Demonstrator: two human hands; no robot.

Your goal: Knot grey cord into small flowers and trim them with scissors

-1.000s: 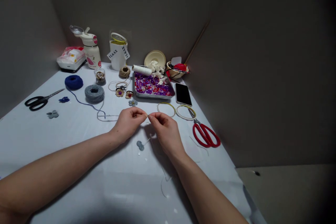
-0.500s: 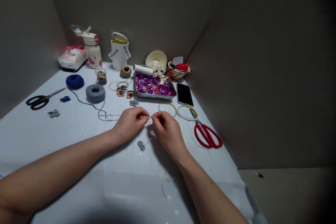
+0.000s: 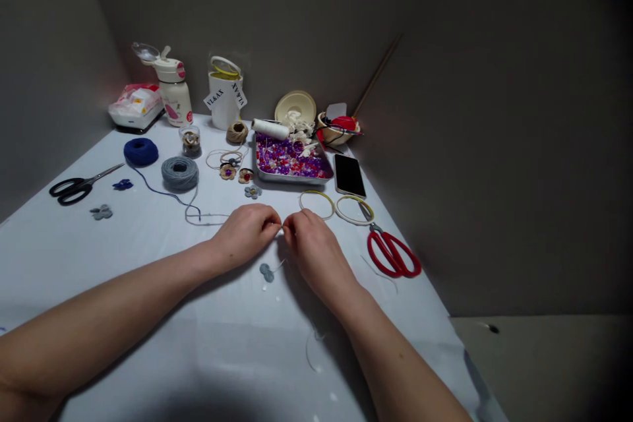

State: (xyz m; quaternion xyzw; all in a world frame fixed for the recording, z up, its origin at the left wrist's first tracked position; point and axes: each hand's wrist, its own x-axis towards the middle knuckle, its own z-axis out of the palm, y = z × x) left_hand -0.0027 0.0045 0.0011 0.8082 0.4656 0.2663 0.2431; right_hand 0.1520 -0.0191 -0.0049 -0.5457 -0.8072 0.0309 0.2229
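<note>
My left hand (image 3: pixel 250 227) is closed in a pinch over the middle of the table. Grey yarn (image 3: pixel 210 218) runs from the grey ball of yarn (image 3: pixel 180 173) into it. My right hand (image 3: pixel 311 237) pinches too, its fingertips meeting the left ones; what lies between them is too small to make out. Just below the hands lies a small grey crocheted piece (image 3: pixel 267 272) with a pale thread tail. A loose pale thread (image 3: pixel 307 348) curls on the table nearer to me, under the right forearm.
Red-handled scissors (image 3: pixel 393 254) and yellow-white hoops (image 3: pixel 355 210) lie to the right, by a phone (image 3: pixel 349 176). Behind the hands stands a bead tray (image 3: pixel 294 179). Black scissors (image 3: pixel 74 190), blue yarn (image 3: pixel 141 151) and a bottle (image 3: pixel 175 102) are on the left.
The fingertips of both hands have drawn together and dipped slightly. My right hand has turned so its knuckles face up more. The grey crocheted piece stays where it was.
</note>
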